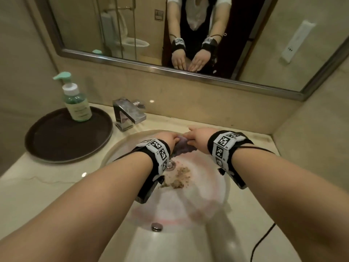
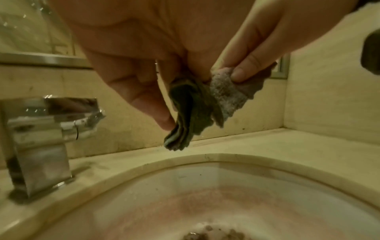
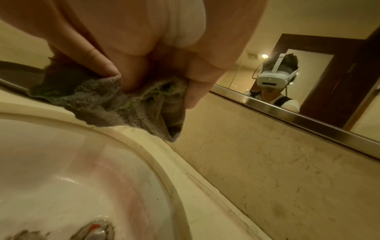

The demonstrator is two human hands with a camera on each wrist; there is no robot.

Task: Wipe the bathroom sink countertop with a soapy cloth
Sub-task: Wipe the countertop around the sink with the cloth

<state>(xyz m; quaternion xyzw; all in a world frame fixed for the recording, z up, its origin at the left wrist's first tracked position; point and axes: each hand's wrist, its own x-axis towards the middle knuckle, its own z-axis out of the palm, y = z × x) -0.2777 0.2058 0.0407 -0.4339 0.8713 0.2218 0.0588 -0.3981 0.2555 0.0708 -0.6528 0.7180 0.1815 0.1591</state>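
A crumpled grey cloth [image 1: 182,146] hangs over the back rim of the white sink [image 1: 188,201], held by both hands. My left hand [image 1: 169,139] pinches a folded bunch of the cloth [image 2: 186,112] between thumb and fingers. My right hand [image 1: 194,137] grips the other end, its fingers curled into the cloth [image 3: 115,104]. In the right wrist view the cloth's lower edge touches the beige countertop [image 3: 205,186] beside the sink rim. In the left wrist view the right hand's fingertips [image 2: 238,74] pinch a corner. No soap suds can be made out on the cloth.
A chrome faucet [image 1: 128,114] stands at the back left of the sink. A green soap pump bottle [image 1: 76,99] sits on a dark round tray [image 1: 56,142] at the left. Brown debris [image 1: 179,178] lies near the drain. A black cable [image 1: 262,241] runs at the right. The mirror [image 1: 188,35] rises behind.
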